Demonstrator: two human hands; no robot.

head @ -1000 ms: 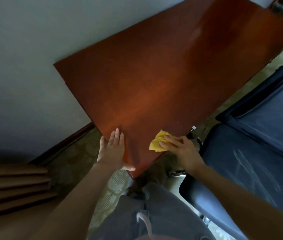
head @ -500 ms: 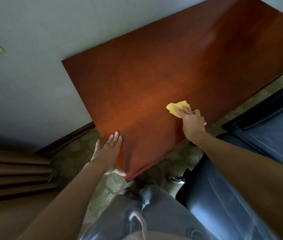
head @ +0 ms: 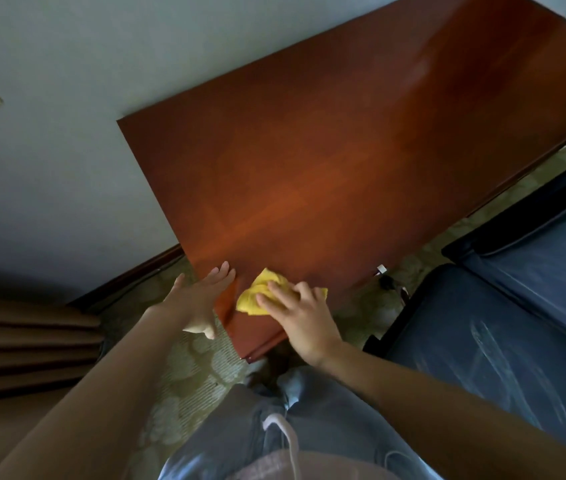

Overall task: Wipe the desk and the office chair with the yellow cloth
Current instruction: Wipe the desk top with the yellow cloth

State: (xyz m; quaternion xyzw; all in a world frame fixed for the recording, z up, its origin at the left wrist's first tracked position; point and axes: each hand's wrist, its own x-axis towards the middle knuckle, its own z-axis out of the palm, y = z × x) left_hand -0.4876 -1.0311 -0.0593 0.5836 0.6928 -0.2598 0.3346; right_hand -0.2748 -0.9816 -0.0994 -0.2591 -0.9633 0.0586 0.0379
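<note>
The reddish-brown wooden desk (head: 326, 161) fills the upper middle of the head view, its near corner pointing at me. A crumpled yellow cloth (head: 257, 294) lies on that near corner. My right hand (head: 297, 313) presses down on the cloth with spread fingers. My left hand (head: 202, 296) rests flat against the desk's left edge, fingers straight, thumb hanging below the top. The blue office chair (head: 503, 341) stands to the right of the desk, its seat streaked with pale dust marks.
A pale grey wall (head: 49, 150) runs behind and left of the desk, with a dark skirting board at its foot. Brown steps (head: 25, 348) lie at the lower left. Patterned carpet (head: 188, 375) covers the floor. My grey trousers (head: 267, 427) show at the bottom.
My right hand has drawn the cloth back from the desk's middle to its near corner, close beside my left hand. The left hand has stayed at the desk's left edge.
</note>
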